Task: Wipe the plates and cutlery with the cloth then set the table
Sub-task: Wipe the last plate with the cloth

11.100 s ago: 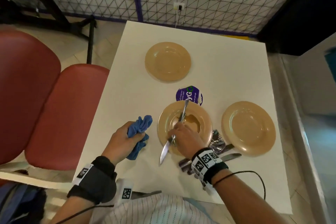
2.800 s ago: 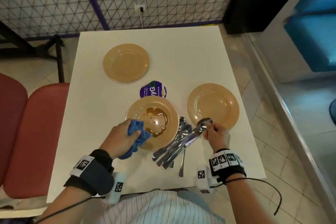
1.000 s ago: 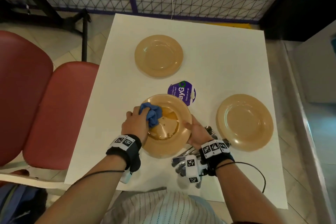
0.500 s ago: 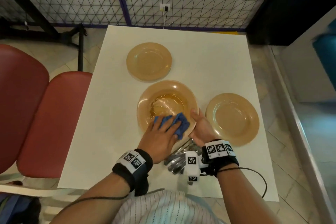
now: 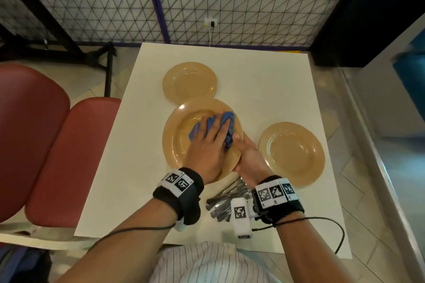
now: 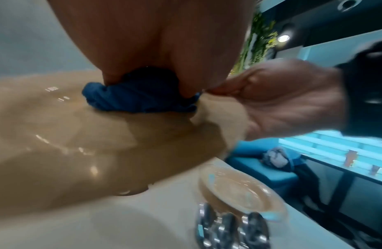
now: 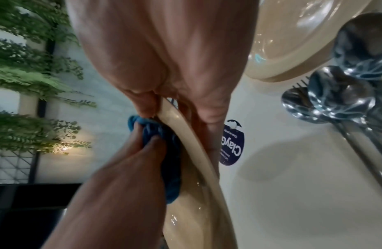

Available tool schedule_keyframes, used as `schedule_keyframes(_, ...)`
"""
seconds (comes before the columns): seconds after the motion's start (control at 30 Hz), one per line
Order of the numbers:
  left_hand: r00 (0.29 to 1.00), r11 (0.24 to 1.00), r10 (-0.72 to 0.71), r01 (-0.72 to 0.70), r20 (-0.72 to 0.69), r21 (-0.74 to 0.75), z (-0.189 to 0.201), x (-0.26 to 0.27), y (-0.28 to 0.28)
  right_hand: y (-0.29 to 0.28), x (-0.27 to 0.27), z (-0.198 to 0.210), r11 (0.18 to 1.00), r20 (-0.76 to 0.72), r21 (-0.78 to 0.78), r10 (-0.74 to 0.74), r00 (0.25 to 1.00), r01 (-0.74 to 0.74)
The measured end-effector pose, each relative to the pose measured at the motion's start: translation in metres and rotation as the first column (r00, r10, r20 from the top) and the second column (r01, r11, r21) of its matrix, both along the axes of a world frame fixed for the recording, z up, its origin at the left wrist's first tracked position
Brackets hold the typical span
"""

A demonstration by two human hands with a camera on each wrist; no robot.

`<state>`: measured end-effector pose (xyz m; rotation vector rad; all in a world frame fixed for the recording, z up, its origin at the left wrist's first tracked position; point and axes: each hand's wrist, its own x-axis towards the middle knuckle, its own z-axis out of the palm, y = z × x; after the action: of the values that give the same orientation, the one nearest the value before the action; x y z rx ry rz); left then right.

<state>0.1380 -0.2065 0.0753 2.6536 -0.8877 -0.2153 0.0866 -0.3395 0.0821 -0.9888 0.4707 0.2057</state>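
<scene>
To the left of the table (image 5: 271,89) we see two red seats (image 5: 69,156) pushed against its left edge. On the table, toward the far edge and left of centre, lies one tan plate (image 5: 189,81), flat and untouched. Just nearer to us is the plate being wiped (image 5: 177,140); the right wrist view shows it lifted off the table and tilted, its far rim overlapping the far plate in the head view.

Our left hand (image 5: 207,151) lies over this plate with fingers stretched out, pressing the bunched blue cloth (image 5: 228,128) against the plate's face; the fingers look straight rather than wrapped round the cloth, though the cloth hides their tips.

Our right hand (image 5: 249,161) clamps the plate's right rim, thumb on the upper face just beside the cloth and the fingers beneath the plate, as the right wrist view shows. Under the raised plate that view also shows a dark purple round sticker (image 7: 232,143) on the tabletop.

Near the table's front edge, below both wrists, lies the heap of cutlery (image 5: 225,200), spoons and at least one fork, partly hidden by the right wrist's band. Toward the right edge rests the third plate (image 5: 292,154), flat, just beside the right hand but apart from it.
</scene>
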Motion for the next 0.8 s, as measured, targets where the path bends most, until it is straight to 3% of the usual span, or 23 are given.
schedule_keyframes(0.1,0.985,0.986,-0.163,0.161,0.059,0.037,-0.01,-0.028,0.009,-0.018,-0.002,0.008,0.995,0.02,0.006,-0.095,0.995,0.095)
schedule_keyframes(0.2,0.968,0.963,-0.24,0.229,0.069,0.144,-0.024,-0.03,0.046,-0.035,-0.011,0.01,0.994,0.015,-0.074,-0.085,0.996,0.086)
schedule_keyframes(0.27,0.984,0.967,-0.165,0.148,0.067,0.209,-0.024,-0.015,0.068,-0.035,-0.019,0.009,0.992,0.016,-0.118,-0.039,0.999,0.041)
schedule_keyframes(0.33,0.998,0.979,-0.002,-0.013,0.07,0.205,-0.015,0.009,0.074,-0.026,-0.024,0.009,0.992,-0.003,-0.127,-0.008,1.0,0.008)
schedule_keyframes(0.4,0.989,0.975,0.138,-0.146,0.056,0.168,0.001,0.025,0.058,-0.014,-0.027,0.008,0.993,-0.013,-0.118,0.022,1.0,-0.023)
schedule_keyframes(0.47,0.983,0.982,0.175,-0.179,0.063,0.063,0.016,0.028,0.03,-0.003,-0.023,0.01,0.993,0.01,-0.112,0.049,0.999,-0.048)
schedule_keyframes(0.6,0.999,0.996,-0.03,0.032,0.025,-0.087,0.027,-0.006,-0.013,-0.005,-0.01,0.025,0.997,0.061,-0.076,-0.029,0.998,0.033)
schedule_keyframes(0.7,0.973,0.972,-0.231,0.232,0.025,-0.034,0.015,-0.034,-0.003,-0.03,-0.01,0.03,0.985,0.061,-0.041,-0.164,0.985,0.167)
schedule_keyframes(0.8,0.949,0.946,-0.31,0.304,0.047,0.11,-0.003,-0.032,0.039,-0.045,-0.023,0.034,0.987,0.059,-0.105,-0.119,0.991,0.125)
